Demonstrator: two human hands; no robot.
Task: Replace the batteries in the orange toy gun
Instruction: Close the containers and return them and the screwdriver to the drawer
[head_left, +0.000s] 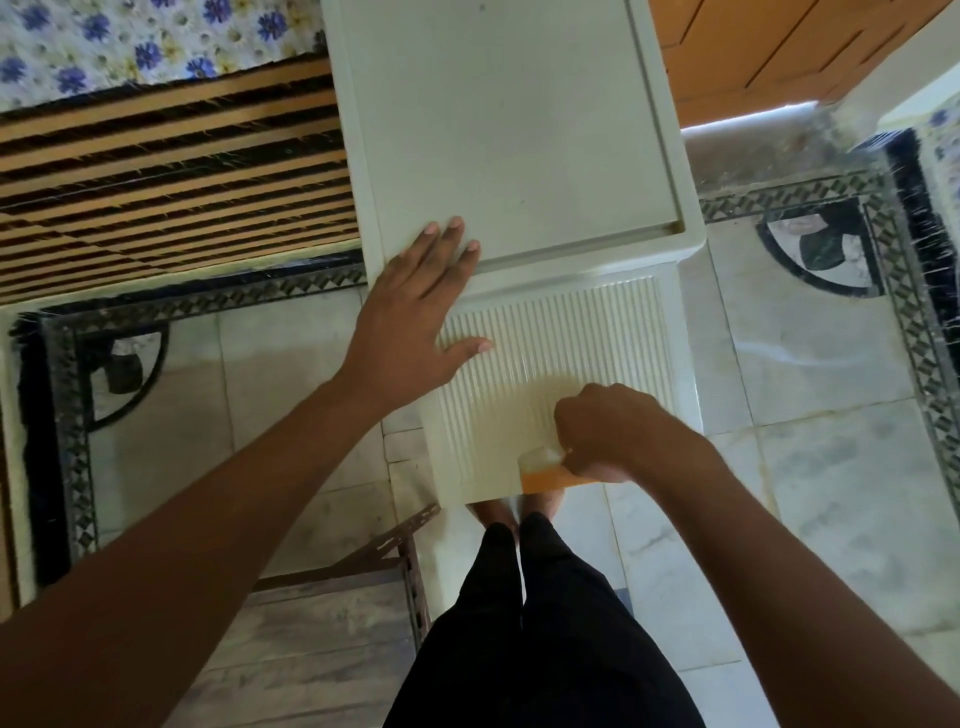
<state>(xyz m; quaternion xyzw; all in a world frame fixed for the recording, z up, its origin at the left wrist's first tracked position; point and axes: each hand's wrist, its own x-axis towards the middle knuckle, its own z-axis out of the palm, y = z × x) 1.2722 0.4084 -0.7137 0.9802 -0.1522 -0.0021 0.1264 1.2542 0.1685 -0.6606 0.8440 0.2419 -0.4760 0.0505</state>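
My left hand (415, 301) lies flat with fingers spread over the near left corner of the white plastic table top (509, 130), thumb on the ribbed front panel (561, 332). My right hand (613, 431) is curled low against that ribbed panel, gripping an orange object with a clear plastic part (543, 470). Only a small corner of it shows, so I cannot tell whether it is the orange toy gun. No batteries are in view.
A bed frame with wooden slats (171, 182) and a floral mattress (130, 41) stands to the left. A wooden door (779, 47) is at the back right. Tiled floor with patterned borders surrounds the table. My legs in black trousers (535, 623) are below.
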